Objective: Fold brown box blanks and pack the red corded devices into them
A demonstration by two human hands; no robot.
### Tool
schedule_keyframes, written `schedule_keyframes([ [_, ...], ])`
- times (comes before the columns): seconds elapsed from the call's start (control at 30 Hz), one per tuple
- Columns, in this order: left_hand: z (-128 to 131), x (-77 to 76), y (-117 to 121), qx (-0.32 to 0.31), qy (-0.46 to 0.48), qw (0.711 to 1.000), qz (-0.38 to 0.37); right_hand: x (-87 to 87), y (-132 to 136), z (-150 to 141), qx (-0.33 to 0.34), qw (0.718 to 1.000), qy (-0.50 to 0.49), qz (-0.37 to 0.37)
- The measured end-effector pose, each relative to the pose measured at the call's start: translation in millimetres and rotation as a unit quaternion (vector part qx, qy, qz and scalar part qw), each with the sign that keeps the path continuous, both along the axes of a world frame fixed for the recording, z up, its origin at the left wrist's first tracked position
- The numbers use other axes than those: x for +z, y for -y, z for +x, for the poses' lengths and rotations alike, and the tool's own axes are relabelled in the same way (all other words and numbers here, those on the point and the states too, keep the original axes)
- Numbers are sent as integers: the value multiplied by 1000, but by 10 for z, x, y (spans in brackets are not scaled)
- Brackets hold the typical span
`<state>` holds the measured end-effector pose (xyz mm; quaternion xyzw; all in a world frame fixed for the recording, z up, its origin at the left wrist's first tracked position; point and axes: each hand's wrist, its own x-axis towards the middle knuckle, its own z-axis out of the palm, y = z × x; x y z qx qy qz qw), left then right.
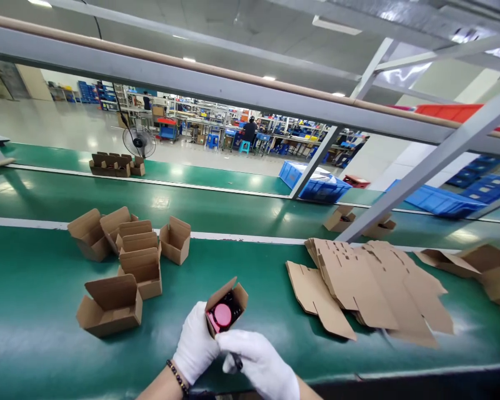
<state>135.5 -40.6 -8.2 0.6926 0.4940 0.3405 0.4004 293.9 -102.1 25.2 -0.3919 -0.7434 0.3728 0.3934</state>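
My left hand (197, 340), in a white glove with a beaded bracelet at the wrist, is wrapped around a small brown cardboard box (240, 296). The box is tilted with its top flaps up. Inside it shows a pink round object (222, 315) with black parts around it. My right hand (258, 355), also gloved, has its fingers bent in at the box's near lower edge. A small black item (236, 362) pokes out from under those fingers; its kind cannot be made out. Left of my hands stand several open cardboard boxes (112, 319).
Flattened cardboard blanks (358, 283) lie piled on the green work surface (241, 261) to the right. Grey metal frame bars (433, 161) cross ahead. Beyond are blue bins (291, 175), a fan (139, 142), filled boxes (110, 165) and a seated person (249, 130).
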Motion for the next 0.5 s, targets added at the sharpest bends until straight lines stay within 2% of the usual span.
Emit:
schedule_keyframes([
  [0.07,5,-23,-7,-2,-9,1000,13,-74,-32,-7,-35,999,-7,12],
  [0.13,5,-54,-12,-3,-25,999,28,-32,-138,43,-92,985,118,85],
  [0.2,3,-78,-11,-5,-31,999,38,98,-257,95,-118,929,315,156],
  [0.23,2,-84,-8,-5,-30,999,40,171,-303,100,-107,892,403,177],
  [0.3,6,-83,-1,-4,-24,999,40,283,-353,49,-63,832,512,202],
  [0.4,16,-66,0,12,-10,999,34,301,-338,-118,4,791,562,242],
  [0.5,18,-60,-18,20,-3,999,28,193,-290,-213,-6,783,572,245],
])
